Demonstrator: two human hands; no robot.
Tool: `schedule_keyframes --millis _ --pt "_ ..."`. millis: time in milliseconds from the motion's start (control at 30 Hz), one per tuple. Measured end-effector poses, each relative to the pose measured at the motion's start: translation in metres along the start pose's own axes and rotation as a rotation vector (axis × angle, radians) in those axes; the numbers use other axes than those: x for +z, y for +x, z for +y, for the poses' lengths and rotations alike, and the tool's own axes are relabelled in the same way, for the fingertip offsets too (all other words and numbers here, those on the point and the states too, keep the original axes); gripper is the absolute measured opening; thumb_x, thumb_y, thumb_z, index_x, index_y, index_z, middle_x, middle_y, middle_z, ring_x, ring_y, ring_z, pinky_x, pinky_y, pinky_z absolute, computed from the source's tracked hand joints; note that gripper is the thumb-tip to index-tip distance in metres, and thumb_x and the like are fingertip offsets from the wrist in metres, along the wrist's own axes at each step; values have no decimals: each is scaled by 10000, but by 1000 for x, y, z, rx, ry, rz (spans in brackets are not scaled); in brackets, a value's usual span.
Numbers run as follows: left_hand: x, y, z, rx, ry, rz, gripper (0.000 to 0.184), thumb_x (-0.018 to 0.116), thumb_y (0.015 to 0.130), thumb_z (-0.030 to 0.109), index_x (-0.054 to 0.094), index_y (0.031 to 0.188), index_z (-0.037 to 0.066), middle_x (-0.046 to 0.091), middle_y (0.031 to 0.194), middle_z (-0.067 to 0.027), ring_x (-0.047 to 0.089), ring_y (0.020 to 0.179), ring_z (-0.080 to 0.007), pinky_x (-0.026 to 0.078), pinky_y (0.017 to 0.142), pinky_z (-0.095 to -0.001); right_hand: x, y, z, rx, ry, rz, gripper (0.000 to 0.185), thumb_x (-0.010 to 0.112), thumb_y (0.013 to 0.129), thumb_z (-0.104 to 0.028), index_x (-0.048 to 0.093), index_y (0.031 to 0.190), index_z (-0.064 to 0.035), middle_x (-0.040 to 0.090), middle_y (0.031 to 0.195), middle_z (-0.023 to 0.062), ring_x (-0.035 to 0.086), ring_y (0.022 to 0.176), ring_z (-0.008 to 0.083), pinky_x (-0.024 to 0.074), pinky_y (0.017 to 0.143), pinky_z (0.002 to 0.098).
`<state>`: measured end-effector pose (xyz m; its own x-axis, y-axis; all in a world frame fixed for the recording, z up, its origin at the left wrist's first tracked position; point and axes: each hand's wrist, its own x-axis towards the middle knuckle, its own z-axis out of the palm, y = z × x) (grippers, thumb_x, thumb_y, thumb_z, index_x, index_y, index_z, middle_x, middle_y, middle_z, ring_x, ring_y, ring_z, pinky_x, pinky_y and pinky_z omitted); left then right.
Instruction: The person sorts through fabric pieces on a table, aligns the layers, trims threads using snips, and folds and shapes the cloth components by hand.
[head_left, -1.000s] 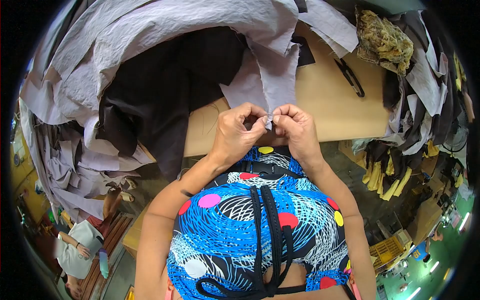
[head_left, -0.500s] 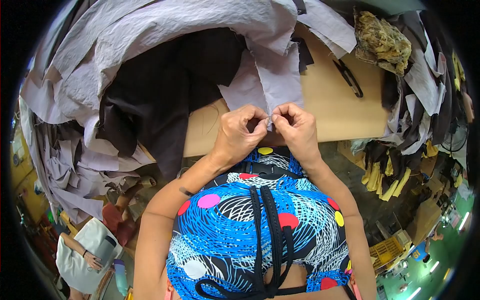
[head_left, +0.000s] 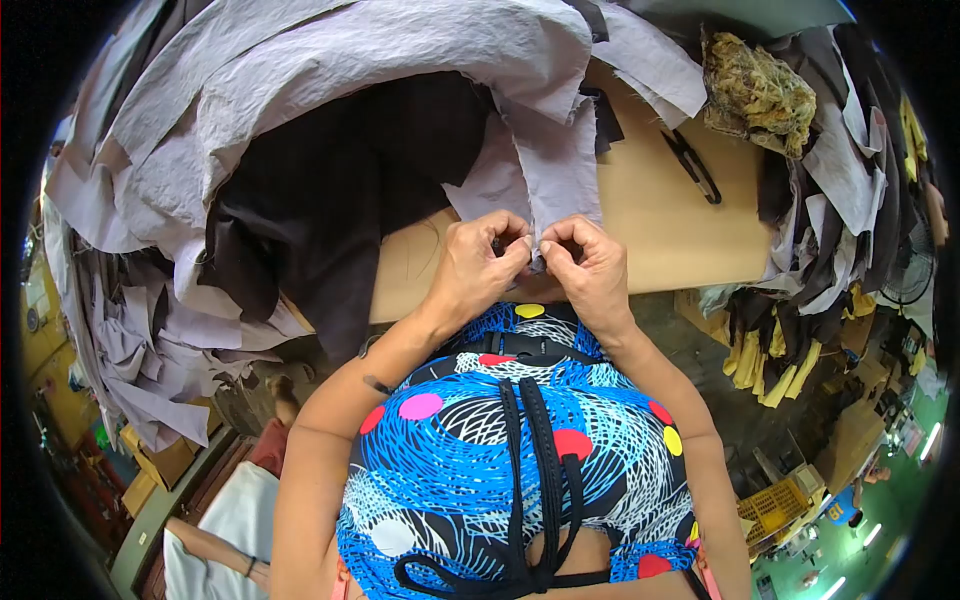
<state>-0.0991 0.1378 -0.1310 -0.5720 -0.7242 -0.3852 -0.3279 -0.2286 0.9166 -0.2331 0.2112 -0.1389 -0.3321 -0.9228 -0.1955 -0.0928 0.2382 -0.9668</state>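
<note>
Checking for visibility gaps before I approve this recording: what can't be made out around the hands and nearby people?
Head view throughout:
Pale lilac-grey cloth strip: pinched spot, covered by the left hand and right hand.
Flat dark straight-edged piece: left side, hidden under the strip.
Person in white clothing: head, cut off by the lower edge; hand, behind the wearer's left arm.
Distant blue-shirted person: hands too small to read.

No text can be read with certainty. What looks like a short yellowish number is carried on a blue shirt (head_left: 842, 506) in the right background (too small to be made out), and tiny pale marks, likewise illegible, are borne by the black strap (head_left: 516, 343) across the patterned clothing (head_left: 450, 435).
</note>
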Motion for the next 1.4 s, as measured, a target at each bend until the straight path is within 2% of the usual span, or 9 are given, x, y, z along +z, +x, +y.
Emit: schedule_keyframes --millis 100,200,300,500,600,700,800,1200,1400 --pt "-1 3 -12 -59 -264 -48 104 577 809 71 596 829 -29 614 725 -45 616 633 -105 474 528 -220 -5 1 2 344 347 -30 57 591 774 -34 599 779 22 590 675 42 537 581 74 432 518 220" --pt "-1 4 -18 -95 -292 -65 99 581 804 65 599 836 -27 614 727 -42 610 632 -98 474 532 -217 -7 2 4 373 343 -68 78 607 751 -44 597 780 28 592 688 66 536 563 81 427 501 225" --pt "2 1 -10 -124 -254 -51 94 587 800 65 603 836 -21 616 730 -42 606 629 -96 474 538 -216 -4 2 -1 71 -17 53 95 623 734 -56 597 772 27 590 687 73 539 537 94 427 486 235" --pt "5 2 -18 42 -122 -20 92 581 797 64 608 804 -23 617 694 -43 607 606 -100 472 527 -221 -1 10 -11 -115 -275 52 66 610 717 -35 586 726 25 588 681 92 557 531 147 444 502 269" --pt "4 1 -11 -88 -206 -28 98 573 794 62 607 789 -31 616 672 -44 601 590 -100 470 519 -224 -2 12 2 108 -4 59 48 606 707 -21 579 710 19 581 665 105 560 531 169 440 497 276" --pt "2 3 -7 -58 -94 -84 114 573 834 72 589 852 -39 614 740 -54 597 627 -102 476 567 -214 0 10 -5 -58 -136 87 42 604 701 -13 575 698 17 579 658 110 555 522 181 436 491 286" --pt "3 6 0 30 121 -13 116 590 806 72 595 838 -39 617 706 -68 590 594 -94 469 539 -214 0 10 -8 -122 -190 73 37 596 707 -10 570 702 16 581 671 109 557 534 186 435 496 290" --pt "7 34 1 408 345 145 106 599 772 63 609 794 -40 608 625 -88 570 493 -108 446 466 -236 -4 12 1 -216 -250 50 33 572 691 1 554 716 13 561 681 120 548 566 229 433 522 317" --pt "8 38 2 242 233 120 139 584 821 91 608 775 -39 589 578 -72 551 447 -90 418 412 -227 -6 13 2 -209 -246 38 45 571 685 4 552 726 7 551 677 118 549 578 231 432 526 321"
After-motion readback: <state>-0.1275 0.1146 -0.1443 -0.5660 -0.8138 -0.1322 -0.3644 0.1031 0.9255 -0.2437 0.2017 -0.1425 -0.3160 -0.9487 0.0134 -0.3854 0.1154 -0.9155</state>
